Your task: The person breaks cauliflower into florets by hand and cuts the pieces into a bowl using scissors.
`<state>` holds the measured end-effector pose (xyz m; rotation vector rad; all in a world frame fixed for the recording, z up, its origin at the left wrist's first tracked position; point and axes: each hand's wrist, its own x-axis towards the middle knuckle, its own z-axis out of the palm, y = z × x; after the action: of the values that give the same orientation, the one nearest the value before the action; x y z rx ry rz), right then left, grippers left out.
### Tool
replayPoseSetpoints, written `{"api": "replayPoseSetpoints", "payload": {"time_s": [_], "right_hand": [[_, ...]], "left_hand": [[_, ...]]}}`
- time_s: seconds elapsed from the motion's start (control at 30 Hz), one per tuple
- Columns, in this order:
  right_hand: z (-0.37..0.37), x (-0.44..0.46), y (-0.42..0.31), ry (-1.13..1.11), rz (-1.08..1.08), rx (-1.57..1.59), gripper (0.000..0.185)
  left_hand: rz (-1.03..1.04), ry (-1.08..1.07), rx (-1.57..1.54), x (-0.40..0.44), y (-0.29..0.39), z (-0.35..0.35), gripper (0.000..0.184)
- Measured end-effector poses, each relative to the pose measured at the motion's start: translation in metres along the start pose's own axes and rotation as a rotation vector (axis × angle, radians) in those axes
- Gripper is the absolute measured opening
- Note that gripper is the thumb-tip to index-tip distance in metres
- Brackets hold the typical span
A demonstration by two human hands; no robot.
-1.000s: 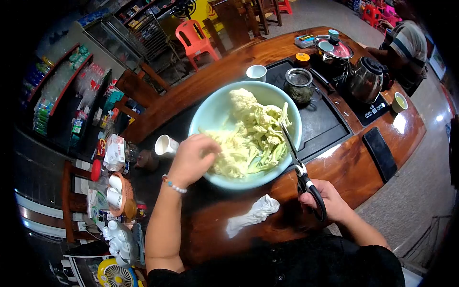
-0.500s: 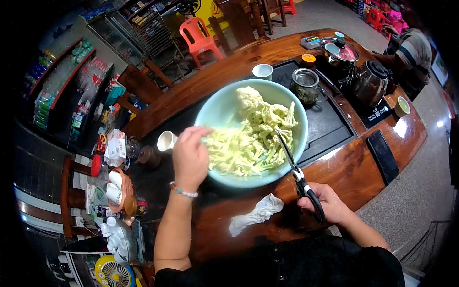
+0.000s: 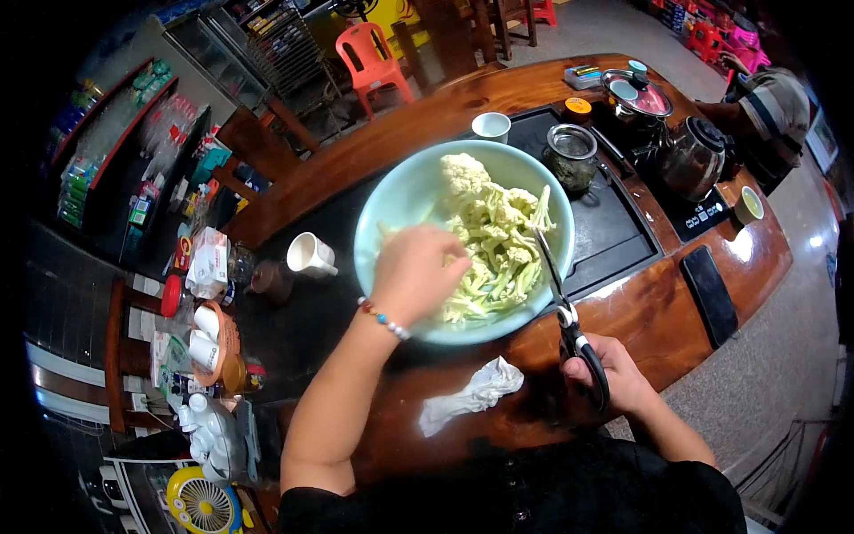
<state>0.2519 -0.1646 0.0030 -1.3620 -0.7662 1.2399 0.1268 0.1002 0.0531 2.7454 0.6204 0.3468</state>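
Observation:
A wide pale-green bowl [image 3: 384, 191] holds cut cauliflower pieces [image 3: 503, 227], with a larger floret cluster [image 3: 464, 173] at the back. Over the bowl's left half is my left hand [image 3: 416, 274], back up and slightly blurred, with a beaded bracelet on the wrist. Its fingers bend down toward the cauliflower; their tips are hidden, so I cannot tell whether they grip a piece. My right hand [image 3: 607, 367] is closed around the black-and-white handles of the scissors [image 3: 567, 320]. The scissor blades point away from me, across the bowl's right rim, beside the cauliflower.
A crumpled white tissue [image 3: 476, 396] lies in front of the bowl. A white mug [image 3: 310, 255] stands left, a small cup [image 3: 491, 127] behind. Right are a glass jar [image 3: 570, 156], a kettle [image 3: 692, 156] and a phone [image 3: 709, 294]. Another person [image 3: 774, 116] is at the far right.
My left hand has moved right, from the bowl's left rim to over the cauliflower. The scissors stay in my right hand, nearly unmoved. The view has shifted slightly.

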Motion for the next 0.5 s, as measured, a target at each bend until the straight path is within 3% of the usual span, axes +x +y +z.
{"api": "replayPoseSetpoints", "payload": {"time_s": [0.1, 0.3, 0.4, 0.5], "right_hand": [[0.002, 0.002, -0.003, -0.027, -0.011, 0.016, 0.036], [-0.003, -0.001, -0.004, -0.013, -0.004, -0.019, 0.036], [-0.008, -0.001, 0.001, 0.003, -0.017, -0.013, 0.036], [-0.009, -0.003, -0.004, 0.013, 0.004, 0.002, 0.037]], "left_hand": [[-0.062, -0.129, -0.092, 0.013, 0.021, 0.017, 0.021], [-0.036, -0.399, 0.18, 0.028, 0.047, 0.048, 0.025], [-0.038, -0.392, 0.099, 0.026, 0.043, 0.043, 0.022], [-0.209, -0.297, -0.262, 0.019, 0.031, 0.02, 0.023]]}}
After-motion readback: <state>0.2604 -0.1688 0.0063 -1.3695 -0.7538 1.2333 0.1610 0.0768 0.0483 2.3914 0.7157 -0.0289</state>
